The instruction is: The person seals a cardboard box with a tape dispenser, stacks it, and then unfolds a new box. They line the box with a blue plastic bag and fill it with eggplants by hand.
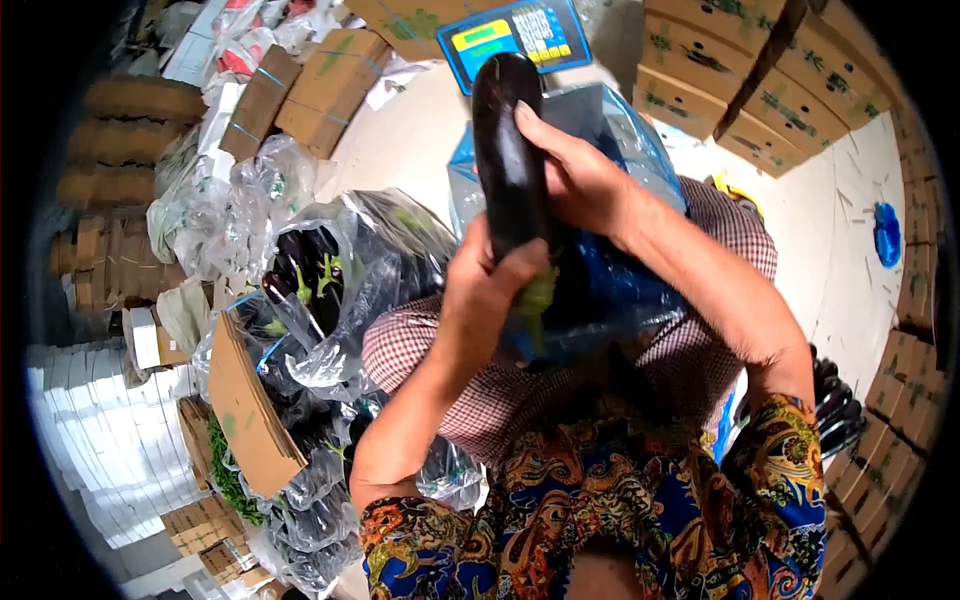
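Note:
Both of my hands hold one large, glossy dark eggplant (510, 150) upright in front of me. My left hand (490, 285) is wrapped round its lower part, near the green stem end (537, 292). Higher up, my right hand (575, 170) grips its side, with the thumb lying along the skin. Under and behind the eggplant, between my knees, is an open blue plastic bag (640, 265); its contents are mostly hidden. A scale with a blue display panel (515, 40) stands just beyond the bag.
On my left, a clear plastic bag (375, 250) holds several eggplants (305, 270). A cardboard box flap (245, 410) stands beside it. Stacked cartons (750, 90) rise at the far right. More eggplants (838, 405) lie behind my right elbow, and a blue bundle (886, 235) is on the floor.

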{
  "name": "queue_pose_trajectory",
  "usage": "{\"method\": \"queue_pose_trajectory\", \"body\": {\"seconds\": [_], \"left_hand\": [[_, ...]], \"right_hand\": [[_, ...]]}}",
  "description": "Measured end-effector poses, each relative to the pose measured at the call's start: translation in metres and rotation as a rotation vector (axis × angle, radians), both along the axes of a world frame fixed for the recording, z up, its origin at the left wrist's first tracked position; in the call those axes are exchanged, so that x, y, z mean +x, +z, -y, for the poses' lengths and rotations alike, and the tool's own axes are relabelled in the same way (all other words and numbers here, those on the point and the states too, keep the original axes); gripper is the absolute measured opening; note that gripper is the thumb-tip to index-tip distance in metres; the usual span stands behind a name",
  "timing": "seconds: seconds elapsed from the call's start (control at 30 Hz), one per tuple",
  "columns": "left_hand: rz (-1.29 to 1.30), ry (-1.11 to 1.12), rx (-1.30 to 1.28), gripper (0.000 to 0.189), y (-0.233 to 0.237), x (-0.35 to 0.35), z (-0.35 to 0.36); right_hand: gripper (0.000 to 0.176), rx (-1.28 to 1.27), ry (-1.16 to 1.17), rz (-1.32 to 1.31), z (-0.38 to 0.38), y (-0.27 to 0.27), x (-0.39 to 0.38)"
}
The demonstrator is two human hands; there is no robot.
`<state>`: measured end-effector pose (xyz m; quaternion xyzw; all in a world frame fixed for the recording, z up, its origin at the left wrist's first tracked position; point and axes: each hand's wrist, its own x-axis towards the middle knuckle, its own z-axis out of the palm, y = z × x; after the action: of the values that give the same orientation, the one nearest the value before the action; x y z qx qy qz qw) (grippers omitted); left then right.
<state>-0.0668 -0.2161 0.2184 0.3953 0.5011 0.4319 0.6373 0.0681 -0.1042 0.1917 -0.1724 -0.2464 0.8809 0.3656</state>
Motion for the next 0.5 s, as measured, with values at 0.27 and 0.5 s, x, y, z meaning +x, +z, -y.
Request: {"method": "queue_pose_trajectory", "body": {"seconds": [0.27, 0.5], "left_hand": [[0.248, 0.01, -0.368, 0.041, -0.004, -0.009, 0.008], [0.263, -0.033, -0.487, 0.032, -0.08, 0.02, -0.029]], "right_hand": [[0.046, 1.052, 0.259, 1.257, -0.022, -0.032, 0.088], [0.031, 1.841, 0.952, 1.099, 0.08, -0.049, 0.103]]}}
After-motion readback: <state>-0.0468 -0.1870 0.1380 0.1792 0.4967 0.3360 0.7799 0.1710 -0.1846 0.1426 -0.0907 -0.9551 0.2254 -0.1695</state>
